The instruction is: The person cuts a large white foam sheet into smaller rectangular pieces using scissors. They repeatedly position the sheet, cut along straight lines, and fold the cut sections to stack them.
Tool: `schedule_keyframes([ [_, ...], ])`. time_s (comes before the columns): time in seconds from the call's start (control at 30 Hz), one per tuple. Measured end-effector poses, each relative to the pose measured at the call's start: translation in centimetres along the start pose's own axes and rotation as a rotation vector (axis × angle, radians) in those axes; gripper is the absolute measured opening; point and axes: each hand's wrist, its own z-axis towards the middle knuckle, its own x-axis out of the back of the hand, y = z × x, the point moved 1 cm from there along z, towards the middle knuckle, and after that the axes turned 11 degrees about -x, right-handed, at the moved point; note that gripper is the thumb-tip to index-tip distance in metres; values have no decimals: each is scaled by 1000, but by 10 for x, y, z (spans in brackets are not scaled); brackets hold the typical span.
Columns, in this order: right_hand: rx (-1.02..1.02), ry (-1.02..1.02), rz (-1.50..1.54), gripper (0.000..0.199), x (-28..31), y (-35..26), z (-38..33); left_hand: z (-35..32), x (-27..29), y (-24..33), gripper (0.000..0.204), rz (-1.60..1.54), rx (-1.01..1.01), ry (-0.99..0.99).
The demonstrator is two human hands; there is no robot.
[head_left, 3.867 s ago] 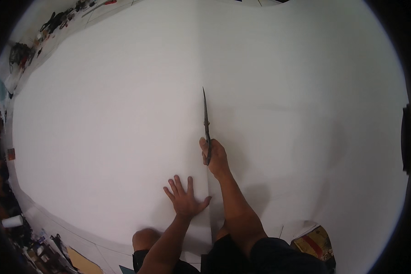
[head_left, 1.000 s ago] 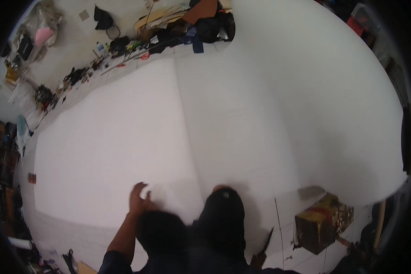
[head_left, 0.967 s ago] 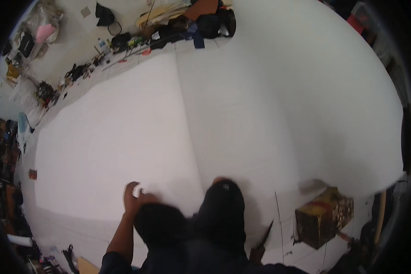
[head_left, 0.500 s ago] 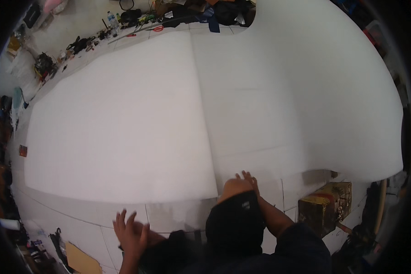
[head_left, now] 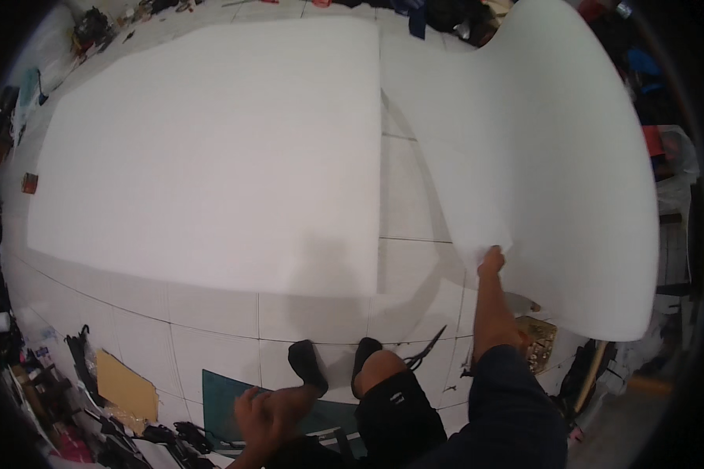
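Note:
A big white foam sheet [head_left: 211,156] lies flat on the tiled floor, left of centre. To its right stands a large curved piece of white foam sheet [head_left: 579,172]. My right hand [head_left: 490,259] is closed on the lower corner of that piece's free edge and holds it up off the floor. A gap of bare tile shows between this edge and the flat sheet. Low in the view, beside my leg, my left hand [head_left: 260,414] has its fingers curled in, with nothing visible in them.
Black-handled scissors [head_left: 426,349] lie on the tiles near my right foot. A dark green mat [head_left: 223,395] is partly under my legs. A tan board [head_left: 125,387] lies at the lower left. A brown-yellow box [head_left: 538,342] stands behind my right forearm. Clutter lines the walls.
My right hand has gone from near my knee to the curved foam's edge and lifted it, pulling it away rightward from the flat sheet. My left hand's spread fingers have curled. The view has shifted.

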Motion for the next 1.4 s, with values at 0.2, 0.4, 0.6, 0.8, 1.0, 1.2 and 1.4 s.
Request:
schedule_keyframes([
  [0.2,-77,48,542,47,68,-230,-151,-19,9,45,45,8,78,108],
  [0.4,386,174,34,57,158,-302,-222,76,68,188,43,-329,-21,33],
  [0.6,1111,-390,-473,67,198,-280,-405,210,143,335,62,-580,-84,-179],
  [0.8,1108,-877,-816,63,173,-249,-438,273,140,480,104,-326,-148,-359],
  [1.0,-80,-1264,-239,77,118,-317,-431,266,168,428,85,-62,-235,-225],
  [1.2,522,-839,-929,82,-48,-344,-477,259,179,376,79,-429,-289,-246],
  [1.4,233,-642,-631,68,-139,-340,-557,175,310,138,42,-1198,69,117],
])
